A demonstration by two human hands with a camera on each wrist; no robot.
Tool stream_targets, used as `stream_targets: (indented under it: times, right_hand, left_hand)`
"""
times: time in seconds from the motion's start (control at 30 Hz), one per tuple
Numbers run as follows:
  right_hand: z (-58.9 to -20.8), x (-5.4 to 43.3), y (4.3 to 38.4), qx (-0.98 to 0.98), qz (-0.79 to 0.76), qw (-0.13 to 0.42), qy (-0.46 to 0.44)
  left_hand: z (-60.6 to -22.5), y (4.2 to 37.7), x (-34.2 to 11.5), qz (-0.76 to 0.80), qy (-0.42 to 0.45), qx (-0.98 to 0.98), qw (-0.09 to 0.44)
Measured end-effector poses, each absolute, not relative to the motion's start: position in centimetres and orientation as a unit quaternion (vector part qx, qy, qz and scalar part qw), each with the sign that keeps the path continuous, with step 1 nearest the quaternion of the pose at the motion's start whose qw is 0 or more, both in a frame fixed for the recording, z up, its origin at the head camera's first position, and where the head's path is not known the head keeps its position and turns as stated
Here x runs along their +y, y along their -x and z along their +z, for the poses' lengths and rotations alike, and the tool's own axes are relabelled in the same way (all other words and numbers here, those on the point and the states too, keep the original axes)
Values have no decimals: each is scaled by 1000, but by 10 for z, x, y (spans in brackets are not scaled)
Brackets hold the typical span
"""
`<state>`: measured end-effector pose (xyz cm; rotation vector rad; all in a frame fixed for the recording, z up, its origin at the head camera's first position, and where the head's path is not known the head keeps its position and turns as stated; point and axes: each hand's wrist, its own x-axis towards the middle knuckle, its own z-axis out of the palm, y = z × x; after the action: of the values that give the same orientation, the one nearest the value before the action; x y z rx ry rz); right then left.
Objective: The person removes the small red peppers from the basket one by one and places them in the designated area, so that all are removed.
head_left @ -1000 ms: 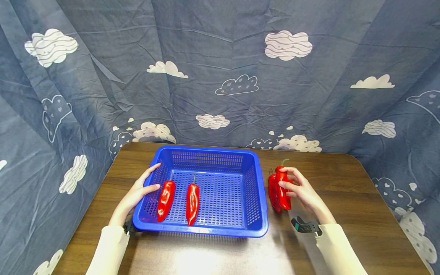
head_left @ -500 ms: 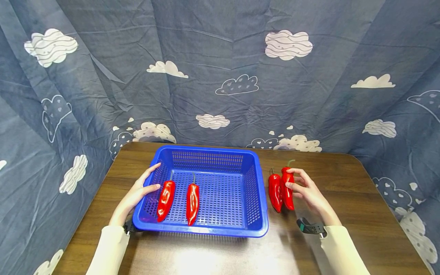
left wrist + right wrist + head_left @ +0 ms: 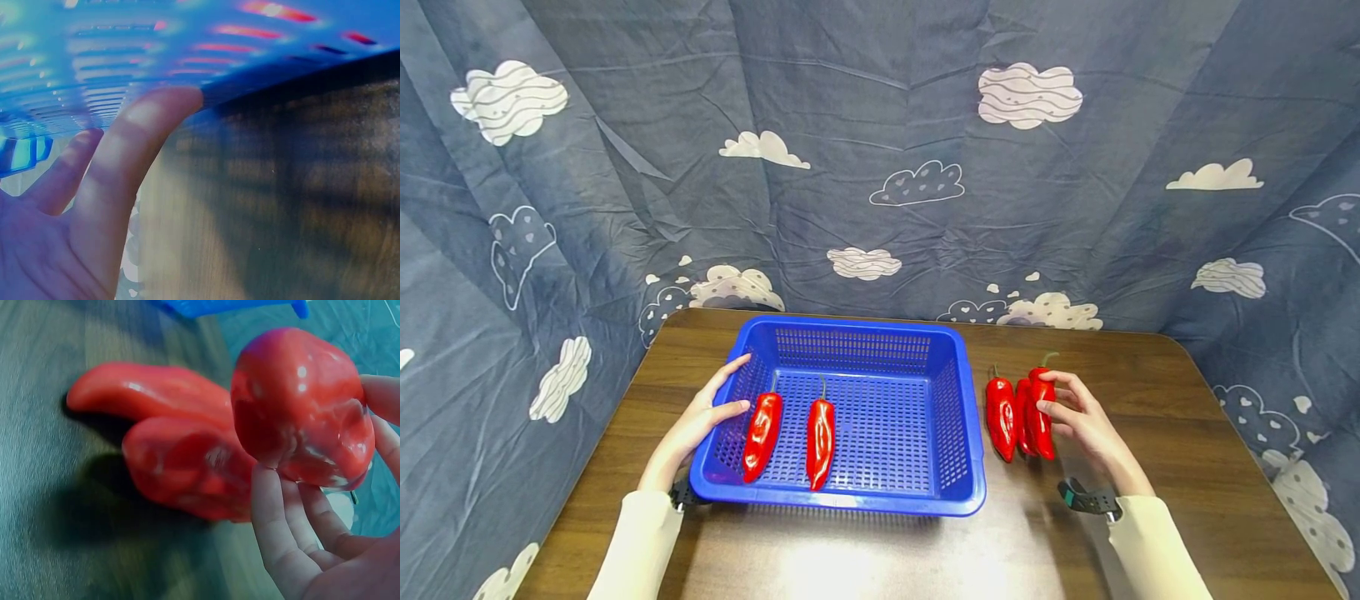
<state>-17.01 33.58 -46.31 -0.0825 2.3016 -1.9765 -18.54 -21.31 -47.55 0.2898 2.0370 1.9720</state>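
Two red peppers lie inside the blue basket [image 3: 880,505]: one pepper [image 3: 763,437] near its left wall, another pepper [image 3: 821,443] beside it. My left hand [image 3: 694,421] reaches to the basket's left side; in the left wrist view, its straight thumb [image 3: 134,134] touches the slotted wall. To the right of the basket, my right hand [image 3: 1086,421] pinches a red pepper [image 3: 297,406] between thumb and fingers, seemingly raised off the table. Close to its left, one pepper [image 3: 1023,417] is partly covered by the held one, with another pepper [image 3: 1001,418] alongside.
The brown wooden table [image 3: 1150,400] extends around the basket and to the right of the peppers. Behind it hangs a dark blue curtain [image 3: 865,208] with white cloud prints. Bright glare lies on the table's front part.
My right hand has moved a short way right with its pepper, uncovering more of the two peppers lying to its left. My left hand and the basket have stayed put.
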Motion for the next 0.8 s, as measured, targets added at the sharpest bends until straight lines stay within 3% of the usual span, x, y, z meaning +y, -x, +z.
stream_targets:
  times: [0.8]
  right_hand:
    - [-481,352,168,775,-632,25,-14]
  left_hand:
    - [-475,185,-213,686,-100,705,147]
